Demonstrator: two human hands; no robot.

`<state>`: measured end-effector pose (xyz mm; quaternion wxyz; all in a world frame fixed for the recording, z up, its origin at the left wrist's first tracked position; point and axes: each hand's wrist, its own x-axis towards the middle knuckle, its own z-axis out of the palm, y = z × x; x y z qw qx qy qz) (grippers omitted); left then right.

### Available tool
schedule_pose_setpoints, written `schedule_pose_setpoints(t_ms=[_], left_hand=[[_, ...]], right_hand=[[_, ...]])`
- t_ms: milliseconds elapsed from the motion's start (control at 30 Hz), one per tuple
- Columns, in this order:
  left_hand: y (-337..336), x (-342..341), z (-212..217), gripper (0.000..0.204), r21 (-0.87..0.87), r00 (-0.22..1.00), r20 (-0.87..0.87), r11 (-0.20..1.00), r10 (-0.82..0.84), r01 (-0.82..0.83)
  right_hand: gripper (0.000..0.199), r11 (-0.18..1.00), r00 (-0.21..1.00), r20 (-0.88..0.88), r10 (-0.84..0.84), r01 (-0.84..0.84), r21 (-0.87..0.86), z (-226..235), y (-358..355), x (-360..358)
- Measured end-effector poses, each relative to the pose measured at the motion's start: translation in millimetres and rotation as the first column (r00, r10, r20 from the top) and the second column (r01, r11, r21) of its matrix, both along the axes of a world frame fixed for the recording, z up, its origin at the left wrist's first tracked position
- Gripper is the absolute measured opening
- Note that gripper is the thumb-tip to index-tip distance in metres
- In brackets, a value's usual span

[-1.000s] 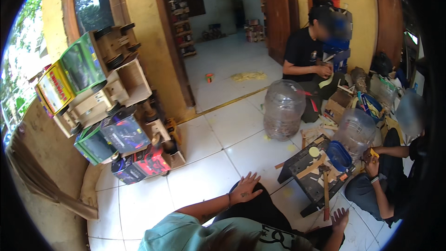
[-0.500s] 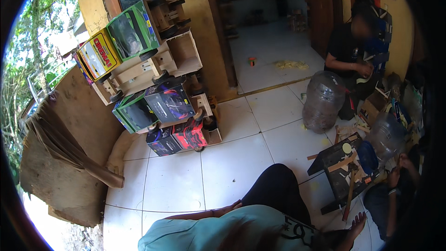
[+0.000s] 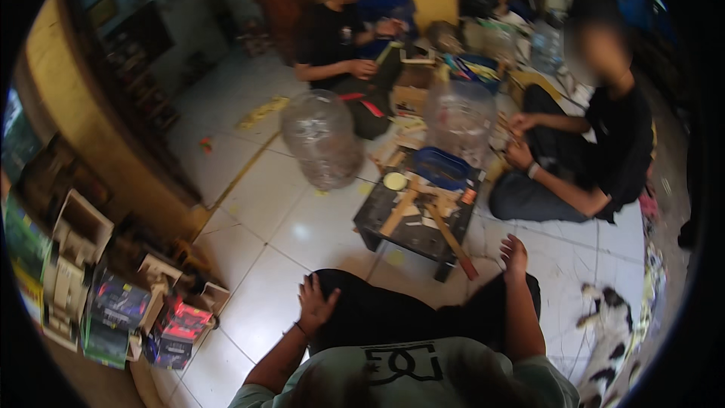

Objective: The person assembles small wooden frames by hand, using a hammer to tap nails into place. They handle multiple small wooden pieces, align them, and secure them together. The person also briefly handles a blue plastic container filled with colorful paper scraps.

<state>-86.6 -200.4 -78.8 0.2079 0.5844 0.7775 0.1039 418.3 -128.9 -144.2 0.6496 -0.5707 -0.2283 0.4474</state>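
My left hand [image 3: 316, 304] lies on my left knee with its fingers spread and nothing in it. On the other side, my right hand [image 3: 514, 255] rests over my right knee, palm turned inward, fingers loosely stretched and empty. Just ahead stands a low dark table [image 3: 368, 219]. A hammer [image 3: 451, 242] lies on it, its red handle end jutting past the near edge toward my right hand. Around the hammer are wooden strips [image 3: 400, 208], a blue plastic tray [image 3: 442, 168] and a round pale yellow lid [image 3: 394, 180].
Two large clear plastic bottles [image 3: 323, 140] stand beyond and left of the table. One co-worker [image 3: 343, 53] sits at the back; another [image 3: 604, 136] sits at the right, handling something small. A cat [image 3: 608, 325] lies at the right. Toy trucks [image 3: 121, 306] are stacked at the left.
My view has swung to the right, bringing the low table to the middle and the trucks to the left edge. Both my hands now show fully, resting at my knees.
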Motion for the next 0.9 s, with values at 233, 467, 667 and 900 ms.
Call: schedule_pose_setpoints(t_ms=[233, 467, 667, 900], left_hand=[[84, -29, -8, 0.056, -0.053, 0.973, 0.176, 0.985, -0.150, 0.162], [97, -65, -50, 0.054, -0.179, 0.885, 0.457, 0.984, 0.086, -0.003], [167, -57, -28, 0.036, 0.283, 0.986, 0.021, 0.947, -0.164, 0.152], [402, 23, 21, 0.027, 0.321, 0.828, 0.088, 0.803, -0.554, 0.503]], right_hand=[[0.027, 0.964, 0.966, 0.074, -0.246, 0.237, 0.118, 36, 2, -8], [0.025, 0.932, 0.935, 0.045, -0.351, 0.345, 0.111, 43, 7, -10], [0.027, 0.890, 0.872, 0.301, -0.386, 0.266, 0.371, 110, 85, 38], [0.042, 0.995, 0.816, 0.569, 0.100, -0.095, -0.038, 186, 304, 103]])
